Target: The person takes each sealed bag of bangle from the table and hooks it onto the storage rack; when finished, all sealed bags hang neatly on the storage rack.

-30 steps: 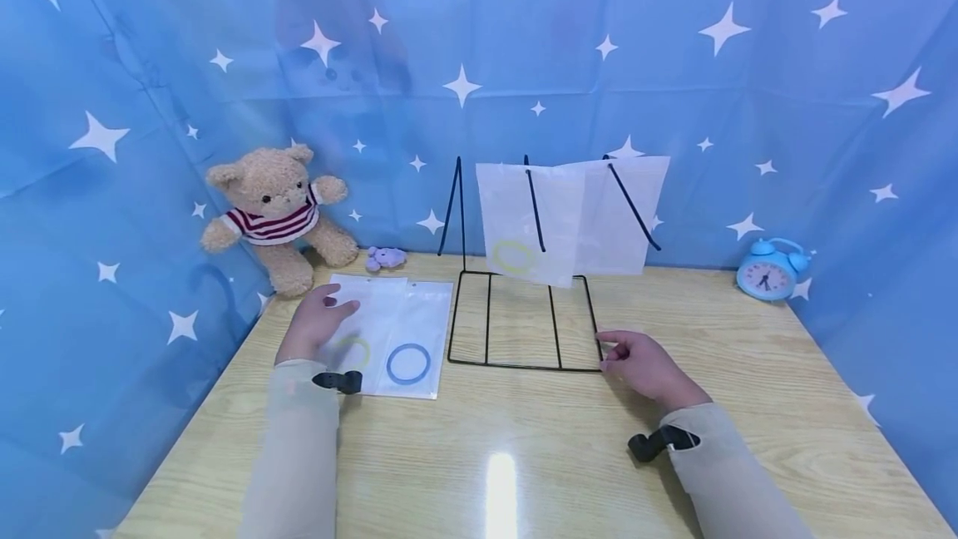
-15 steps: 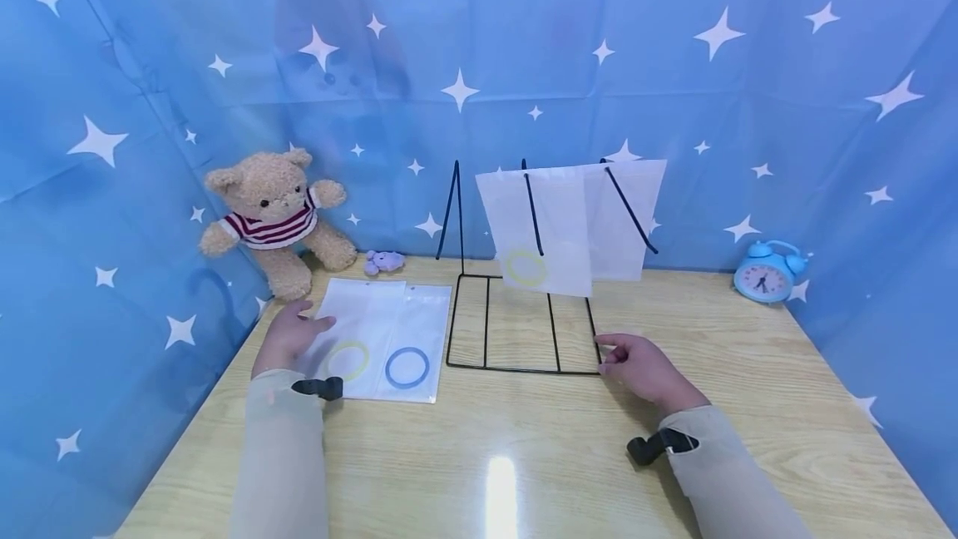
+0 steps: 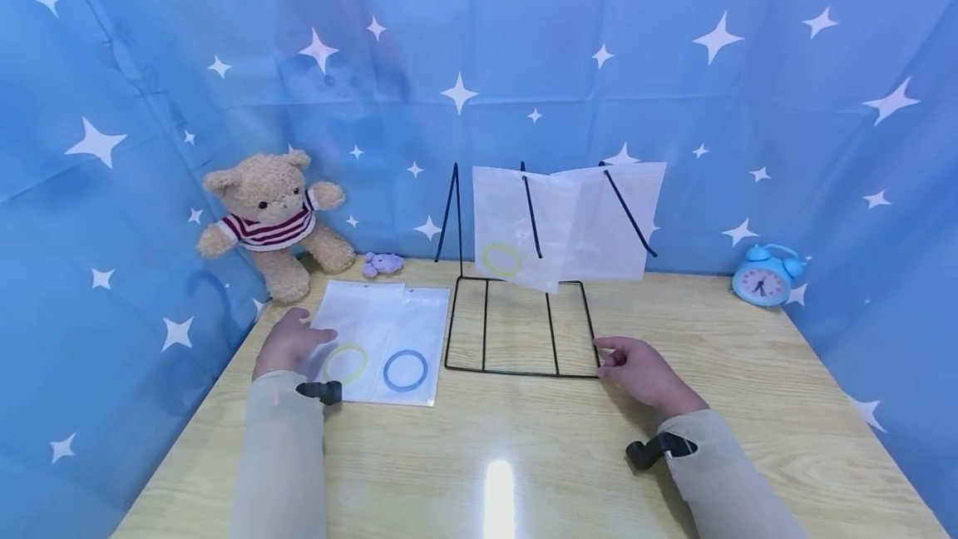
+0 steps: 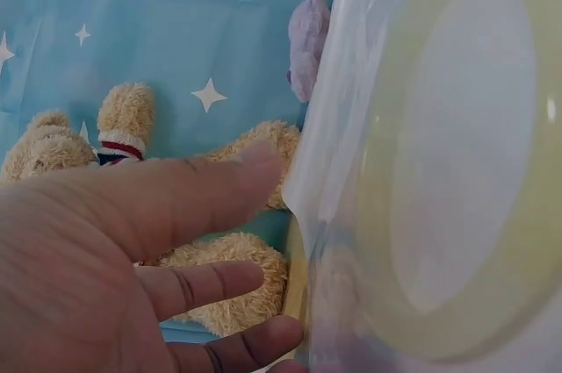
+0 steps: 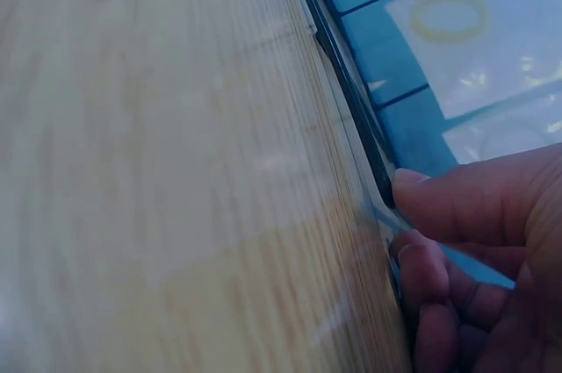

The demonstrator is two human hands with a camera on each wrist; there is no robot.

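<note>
At the left, two clear bags lie side by side on the table, one with a yellow ring [image 3: 346,364], the other with a blue ring [image 3: 405,371]. My left hand [image 3: 288,345] is at the yellow-ring bag's left edge, thumb and fingers apart, holding nothing; in the left wrist view the hand [image 4: 176,250] is beside the bag [image 4: 334,127]. My right hand [image 3: 645,373] pinches the front right corner of the black wire rack [image 3: 516,373]. Two more bags hang from its hooks: a yellow-ring bag [image 3: 516,206] on the middle one, another bag [image 3: 614,223] on the right. The left hook [image 3: 446,215] is bare.
A teddy bear [image 3: 273,210] in a striped shirt sits at the back left, with a small purple toy [image 3: 383,264] beside it. A blue alarm clock [image 3: 763,279] stands at the back right. Blue star-patterned cloth [image 3: 419,23] surrounds the table's back and sides.
My left hand has shifted left, from over the yellow-ring bag to its edge. The hanging yellow-ring bag has swung right and back left. My right hand has stayed on the rack.
</note>
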